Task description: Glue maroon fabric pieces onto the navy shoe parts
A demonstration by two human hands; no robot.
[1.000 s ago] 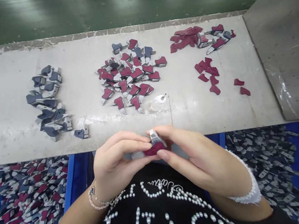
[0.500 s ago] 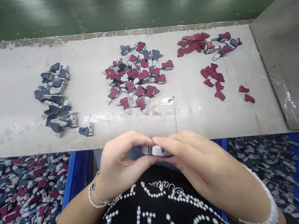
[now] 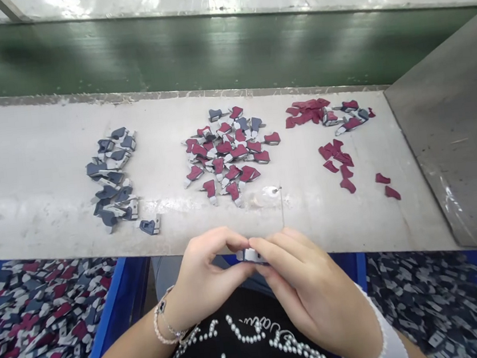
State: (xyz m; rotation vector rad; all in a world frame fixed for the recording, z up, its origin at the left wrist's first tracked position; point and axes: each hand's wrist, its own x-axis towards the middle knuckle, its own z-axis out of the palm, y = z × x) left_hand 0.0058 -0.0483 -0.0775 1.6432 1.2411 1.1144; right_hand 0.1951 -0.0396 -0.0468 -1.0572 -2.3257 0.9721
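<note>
Between my two hands, just in front of the bench edge, is a small grey-and-navy plastic part [image 3: 252,255]. My left hand [image 3: 215,273] pinches its left end between thumb and fingers. My right hand [image 3: 306,280] closes on its right end, the fingers covering much of it. Beyond my hands lies a pile of similar parts with maroon faces [image 3: 227,151]. A group of navy-and-grey parts [image 3: 112,182] lies to the left, with a single navy part [image 3: 149,226] near it. Loose maroon pieces [image 3: 339,159] lie to the right.
The pale bench [image 3: 41,184] ends at a green wall [image 3: 165,61] behind and a metal panel [image 3: 458,142] on the right. A thin upright pin [image 3: 281,203] stands near my right hand. Blue bins filled with mixed parts [image 3: 35,323] and dark parts [image 3: 425,301] flank me below the bench.
The view has tilted up, so the bench sits lower in the picture and more of the back wall shows. Both hands still hold the part, with little change of grip.
</note>
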